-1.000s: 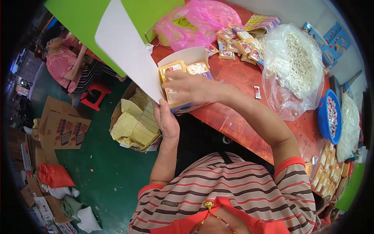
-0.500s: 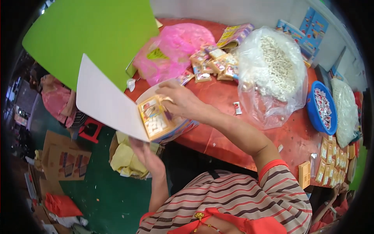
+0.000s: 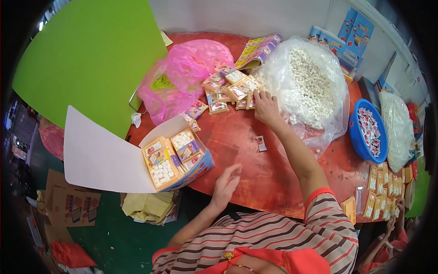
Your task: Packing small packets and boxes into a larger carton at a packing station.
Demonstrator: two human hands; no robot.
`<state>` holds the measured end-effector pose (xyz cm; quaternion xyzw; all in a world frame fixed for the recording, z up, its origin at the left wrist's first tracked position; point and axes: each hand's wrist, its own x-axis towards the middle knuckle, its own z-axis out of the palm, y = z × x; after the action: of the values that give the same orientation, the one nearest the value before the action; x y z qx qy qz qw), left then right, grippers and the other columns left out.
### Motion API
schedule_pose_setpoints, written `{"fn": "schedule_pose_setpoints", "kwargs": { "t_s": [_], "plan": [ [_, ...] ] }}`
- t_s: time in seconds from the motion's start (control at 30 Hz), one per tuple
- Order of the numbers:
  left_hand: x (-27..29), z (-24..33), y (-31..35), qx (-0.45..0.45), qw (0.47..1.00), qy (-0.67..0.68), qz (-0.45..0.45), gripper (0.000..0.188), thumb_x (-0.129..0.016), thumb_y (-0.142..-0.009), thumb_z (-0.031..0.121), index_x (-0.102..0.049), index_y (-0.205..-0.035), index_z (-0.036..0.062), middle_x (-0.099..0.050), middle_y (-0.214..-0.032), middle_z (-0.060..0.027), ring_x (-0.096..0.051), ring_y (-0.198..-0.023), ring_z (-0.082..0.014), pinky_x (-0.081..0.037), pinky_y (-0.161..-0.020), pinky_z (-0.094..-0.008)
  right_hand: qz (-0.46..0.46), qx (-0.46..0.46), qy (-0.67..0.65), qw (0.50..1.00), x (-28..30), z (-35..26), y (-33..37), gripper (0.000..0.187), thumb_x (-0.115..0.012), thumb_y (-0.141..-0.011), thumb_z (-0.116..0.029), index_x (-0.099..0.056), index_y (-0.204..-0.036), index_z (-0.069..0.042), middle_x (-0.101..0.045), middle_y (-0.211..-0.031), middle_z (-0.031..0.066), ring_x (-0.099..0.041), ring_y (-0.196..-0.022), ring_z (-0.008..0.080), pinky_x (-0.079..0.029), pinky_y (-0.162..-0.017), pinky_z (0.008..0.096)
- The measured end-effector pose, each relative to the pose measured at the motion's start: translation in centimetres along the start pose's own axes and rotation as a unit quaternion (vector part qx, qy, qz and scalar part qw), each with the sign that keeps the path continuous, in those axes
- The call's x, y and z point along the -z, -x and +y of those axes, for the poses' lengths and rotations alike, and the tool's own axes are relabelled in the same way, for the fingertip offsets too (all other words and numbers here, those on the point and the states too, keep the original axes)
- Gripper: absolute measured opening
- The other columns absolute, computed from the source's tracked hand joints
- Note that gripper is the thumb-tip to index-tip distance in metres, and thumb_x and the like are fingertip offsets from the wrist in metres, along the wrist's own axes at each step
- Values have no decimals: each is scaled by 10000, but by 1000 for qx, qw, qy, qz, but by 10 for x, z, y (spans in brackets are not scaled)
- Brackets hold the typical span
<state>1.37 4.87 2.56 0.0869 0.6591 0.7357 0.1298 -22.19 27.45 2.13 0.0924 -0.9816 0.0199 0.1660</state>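
At the right end of a pile of small cream trays (image 3: 235, 89), my right hand (image 3: 267, 108) has its fingers curled at the edge of a tray (image 3: 250, 99); its fingertips are partly hidden. My left hand (image 3: 226, 186) is open and holds nothing, fingers stretched out over the table's near edge. To its left stands a cardboard box (image 3: 189, 170) with a blue printed side and a white lid (image 3: 102, 153) folded out to the left. Inside the box are packed trays (image 3: 160, 166) holding white pieces and small printed sachets.
A pink plastic bag (image 3: 182, 68) lies left of the pile. Right of it are a clear bag of white pieces (image 3: 312, 84) and a blue basin of sachets (image 3: 368, 130). One sachet (image 3: 261, 143) lies on the red table (image 3: 237, 130). Another person's hand (image 3: 396, 214) shows at far right.
My right hand has left the box and moved right to the tray pile. My left hand has let go of the box's side and moved right. The box now stands on the table edge.
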Motion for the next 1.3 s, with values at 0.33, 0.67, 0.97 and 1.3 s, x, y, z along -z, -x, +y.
{"fn": "schedule_pose_setpoints", "kwargs": {
  "t_s": [0.33, 0.67, 0.97, 1.3],
  "plan": [
    [-24, -30, -149, -81, 863, 493, 79, 545, -516, -940, 353, -335, -1431, 196, -450, -1342, 18, -454, -1196, -168, -368, -977, -368, -255, -73, -645, 717, 84, -79, 36, 579, -609, -840, -395, -536, -1260, -3, -599, -1146, 131, -545, -1126, 255, -421, -960, 382],
    [12, -31, -162, -60, 785, 616, 21, 601, -453, -929, 467, -398, -1375, 68, -510, -1312, -85, -468, -1227, -267, -333, -1061, -450, -17, 159, -261, 952, 7, -14, -47, 519, -639, -747, -173, -530, -1241, -57, -517, -1264, 162, -533, -1107, 345, -437, -911, 412],
    [19, -53, -168, -11, 793, 605, 72, 429, -523, -908, 261, -488, -1279, 48, -574, -1227, -102, -537, -1148, -271, -394, -1023, -454, 130, 193, 10, 973, -6, -25, -53, 439, -631, -721, -119, -499, -1137, -79, -524, -1132, 100, -549, -1034, 271, -445, -810, 430],
    [33, -45, -149, -39, 767, 624, 141, 374, -509, -921, 268, -533, -1250, 94, -630, -1157, -69, -609, -1014, -249, -472, -933, -445, 141, 258, 39, 955, 9, -13, -65, 269, -560, -777, -158, -545, -1031, -70, -600, -815, 108, -602, -786, 253, -440, -706, 380]
  ]
}}
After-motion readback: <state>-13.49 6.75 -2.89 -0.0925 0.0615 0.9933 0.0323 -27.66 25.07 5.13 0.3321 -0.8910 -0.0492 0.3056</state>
